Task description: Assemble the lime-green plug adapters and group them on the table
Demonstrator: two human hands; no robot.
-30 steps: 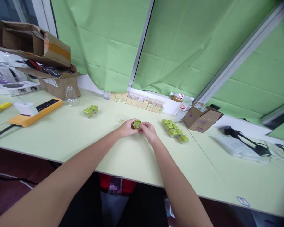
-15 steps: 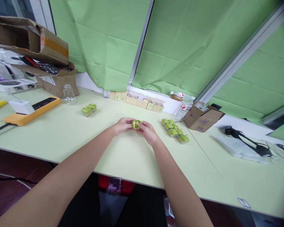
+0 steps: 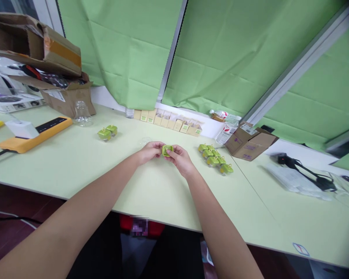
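A small green square lid, its hollow side facing me, is held up between my two hands over the middle of the table. My left hand pinches its left edge. My right hand grips the right side, its thumb pressed into the hollow. Behind my left hand, a clear plastic piece lies on the table, partly covered. Several small clear boxes with green lids stand grouped to the right of my hands. Two more green-lidded boxes sit to the left.
Small cardboard boxes line the back wall. At left are an orange power strip, a clear jar and stacked cartons. To the right stand a carton, plastic bottles and a black cable over clear bags.
The lid has turned slightly in my fingers, and my right thumb has shifted further into its hollow. The view has moved a little. The green-lidded boxes stay where they were.
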